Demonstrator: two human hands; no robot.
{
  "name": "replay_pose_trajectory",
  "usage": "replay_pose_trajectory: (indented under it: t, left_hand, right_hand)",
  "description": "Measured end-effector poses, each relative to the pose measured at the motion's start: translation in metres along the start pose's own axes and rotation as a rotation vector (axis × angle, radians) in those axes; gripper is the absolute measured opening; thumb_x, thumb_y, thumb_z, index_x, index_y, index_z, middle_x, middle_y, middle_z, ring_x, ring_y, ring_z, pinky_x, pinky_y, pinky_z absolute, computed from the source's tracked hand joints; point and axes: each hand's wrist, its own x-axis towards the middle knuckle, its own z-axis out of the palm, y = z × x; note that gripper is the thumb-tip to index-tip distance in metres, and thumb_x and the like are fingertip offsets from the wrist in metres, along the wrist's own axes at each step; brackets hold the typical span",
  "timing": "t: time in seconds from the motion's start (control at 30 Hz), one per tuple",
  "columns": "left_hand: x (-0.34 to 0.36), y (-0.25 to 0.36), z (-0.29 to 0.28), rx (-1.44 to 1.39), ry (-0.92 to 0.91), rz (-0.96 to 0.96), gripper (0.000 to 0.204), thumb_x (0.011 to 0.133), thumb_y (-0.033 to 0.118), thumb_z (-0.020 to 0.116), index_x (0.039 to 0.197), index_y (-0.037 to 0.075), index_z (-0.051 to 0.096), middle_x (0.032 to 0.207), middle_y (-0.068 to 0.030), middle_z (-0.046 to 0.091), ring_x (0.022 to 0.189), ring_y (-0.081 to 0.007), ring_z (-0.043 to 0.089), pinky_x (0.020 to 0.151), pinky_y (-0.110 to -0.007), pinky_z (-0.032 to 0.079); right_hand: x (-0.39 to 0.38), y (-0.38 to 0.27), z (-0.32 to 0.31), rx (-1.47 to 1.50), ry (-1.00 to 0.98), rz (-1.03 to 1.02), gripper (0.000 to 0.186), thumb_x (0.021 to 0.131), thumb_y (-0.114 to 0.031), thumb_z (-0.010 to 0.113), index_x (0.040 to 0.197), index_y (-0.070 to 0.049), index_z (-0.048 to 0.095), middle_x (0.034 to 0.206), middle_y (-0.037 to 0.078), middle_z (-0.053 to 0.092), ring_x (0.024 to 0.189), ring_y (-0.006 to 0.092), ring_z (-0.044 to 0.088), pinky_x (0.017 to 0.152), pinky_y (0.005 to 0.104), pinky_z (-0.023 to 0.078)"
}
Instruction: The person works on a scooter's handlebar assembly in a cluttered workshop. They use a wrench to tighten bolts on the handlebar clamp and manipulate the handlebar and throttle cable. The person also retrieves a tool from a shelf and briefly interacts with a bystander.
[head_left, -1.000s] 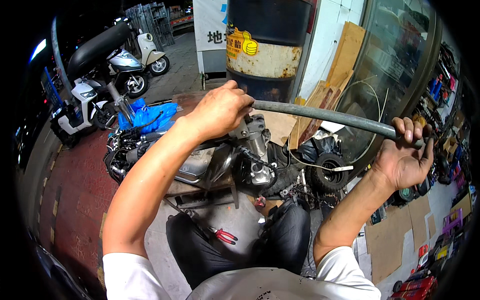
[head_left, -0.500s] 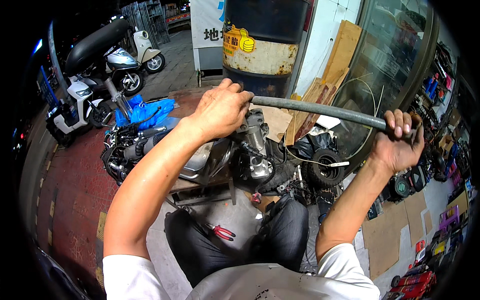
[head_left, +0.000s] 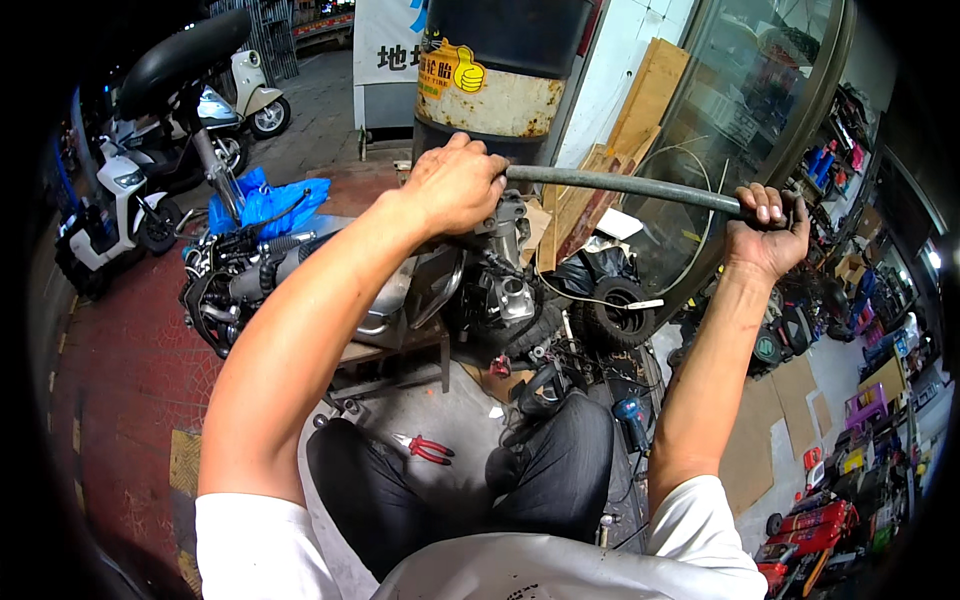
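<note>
A long grey metal pipe (head_left: 630,187) runs sideways in front of me, sloping slightly down to the right. My right hand (head_left: 768,235) is wrapped round its right end, with the fingers over the top. The pipe's left end meets my left hand (head_left: 450,188), which is closed, back upward; what sits beneath its fingers is hidden. Below and beside the left hand stands a silver-grey metal vehicle part (head_left: 510,250), with a round open fitting at its lower end. Red-handled pliers (head_left: 428,450) lie on the floor between my legs.
A low bench (head_left: 390,355) carries the metal assembly, with cables and a blue plastic bag (head_left: 270,205) to the left. A dark drum (head_left: 495,100), wooden boards (head_left: 640,110) and a small tyre (head_left: 618,315) stand beyond. Scooters (head_left: 120,210) are at far left; tools and boxes crowd the right.
The pipe and both hands appear a little higher and to the left, as does the whole scene because my view has shifted. Both hands keep their hold.
</note>
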Motion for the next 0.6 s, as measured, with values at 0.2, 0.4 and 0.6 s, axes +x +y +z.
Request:
replay_pose_trajectory:
  t: [0.2, 0.4, 0.6]
  left_hand:
    - [-0.063, -0.031, -0.026, 0.026, 0.023, -0.055, 0.049, 0.104, 0.04, 0.053, 0.136, 0.004, 0.064, 0.127, -0.0185, 0.059, 0.124, -0.0356, 0.055, 0.106, -0.047, 0.047]
    - [-0.199, -0.184, -0.087, 0.15, 0.067, -0.664, 0.052, 0.099, 0.047, 0.059, 0.116, 0.001, 0.075, 0.122, -0.0242, 0.07, 0.121, -0.0382, 0.064, 0.104, -0.047, 0.048]
    - [-0.318, -0.299, -0.056, 0.089, -0.064, -0.87, 0.074, 0.092, 0.061, 0.06, 0.134, 0.001, 0.066, 0.139, -0.029, 0.06, 0.14, -0.0384, 0.051, 0.117, -0.042, 0.037]
  right_hand:
    - [-0.014, 0.0, -0.005, -0.087, 0.073, -0.002, 0.025, 0.099, -0.026, 0.055, 0.081, -0.008, 0.055, 0.062, 0.001, 0.042, 0.06, 0.0192, 0.043, 0.073, 0.0398, 0.041]
    - [0.001, -0.014, -0.011, -0.237, 0.152, 0.009, 0.033, 0.104, -0.031, 0.05, 0.083, -0.006, 0.053, 0.062, 0.004, 0.044, 0.063, 0.0254, 0.05, 0.088, 0.0541, 0.05]
    - [0.002, 0.004, -0.017, -0.396, 0.248, -0.005, 0.038, 0.107, -0.031, 0.043, 0.081, -0.006, 0.052, 0.058, 0.004, 0.043, 0.062, 0.0261, 0.053, 0.09, 0.0597, 0.054]
